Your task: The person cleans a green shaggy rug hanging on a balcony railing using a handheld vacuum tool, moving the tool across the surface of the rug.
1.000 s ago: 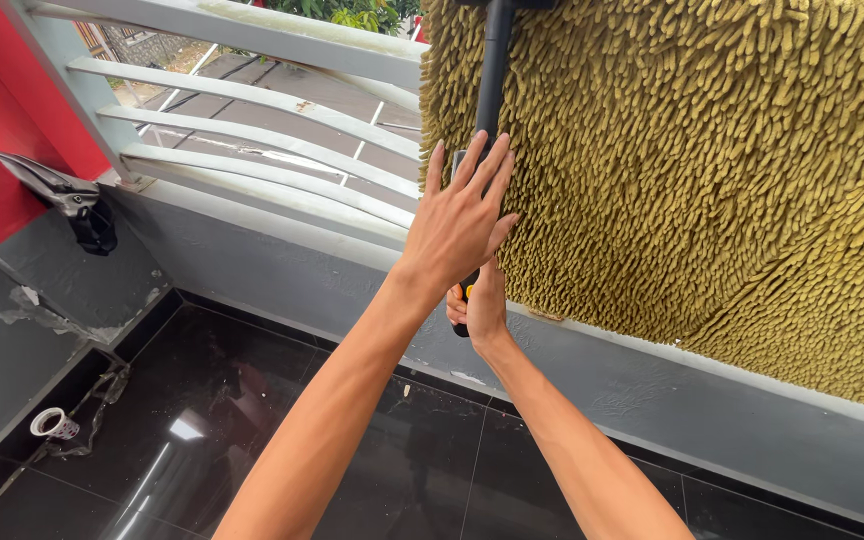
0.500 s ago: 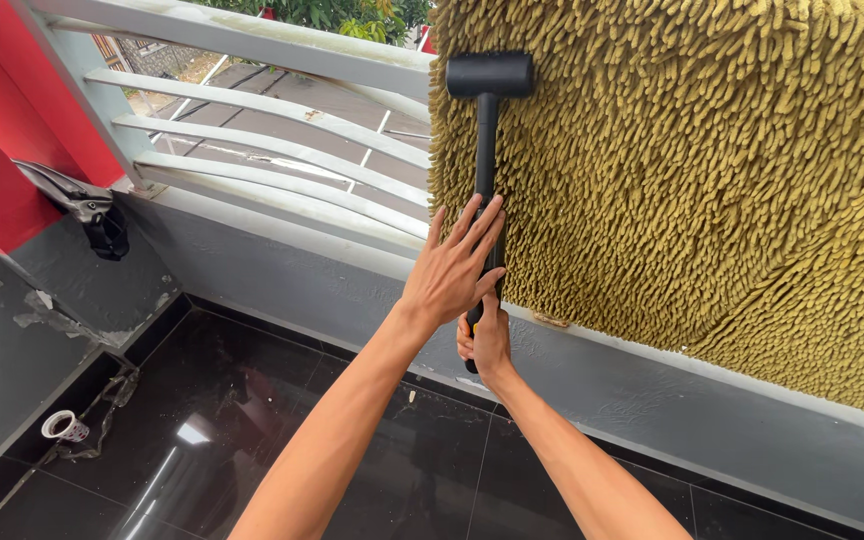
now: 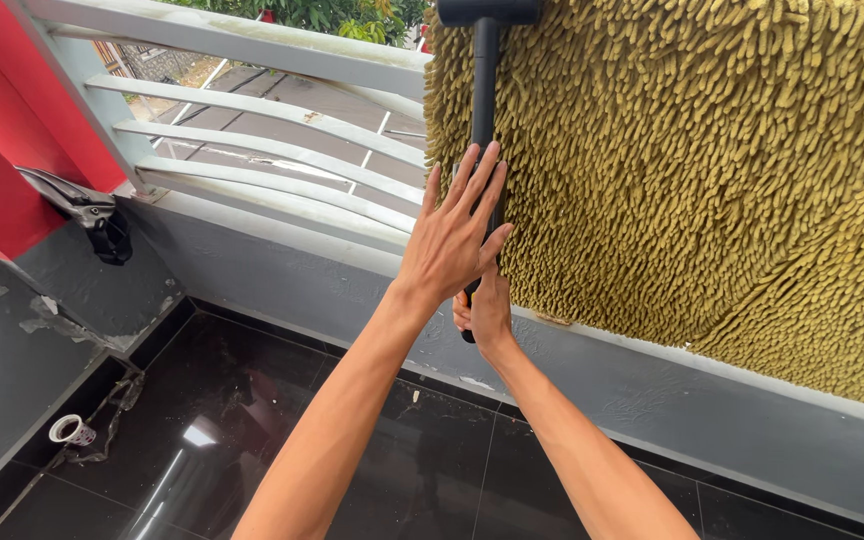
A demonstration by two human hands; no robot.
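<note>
- The black rubber mallet (image 3: pixel 484 60) stands upright against the left edge of the shaggy mustard-yellow rug (image 3: pixel 692 170) draped over the pale grey metal railing (image 3: pixel 252 100).
- Right hand (image 3: pixel 487 312): fingers clamped round the handle's foot.
- Left hand (image 3: pixel 457 235): fingers spread flat, gripping nothing, so a swing could pinch them.
- A one-handed hold could let the mallet slip.

Head camera looks down (close) at railing (image 3: pixel 252 140).

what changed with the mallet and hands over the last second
The black mallet dipped half a second ago, its head fully in view against the shaggy yellow mat, and has risen again so the head is cut by the top edge. The right hand keeps its grip on the handle's lower end. The left hand stays open, fingers spread flat over the handle. The mat still hangs over the railing.
</note>
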